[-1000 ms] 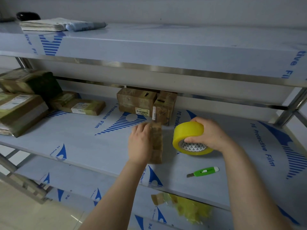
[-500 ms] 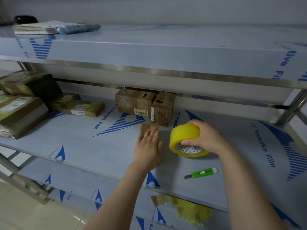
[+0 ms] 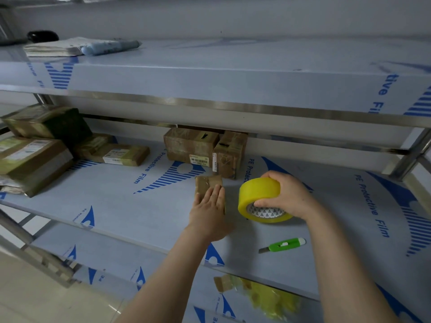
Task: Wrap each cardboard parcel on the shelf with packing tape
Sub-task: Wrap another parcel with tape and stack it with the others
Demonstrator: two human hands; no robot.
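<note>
Lying under the left hand, the parcel.

Shelf: smooth film skin, blue print, soft sheen. Rail above the fingers: brushed metal, shiny. Small parcel under the left fingers: brown cardboard, glossy clear tape over it. Tape roll in the right fingers: glossy yellow plastic, printed paper core. Cutter below the right fingers: green plastic, bare metal blade. Boxes beyond the fingers: taped cardboard, wrinkled gloss, white paper labels.
</note>
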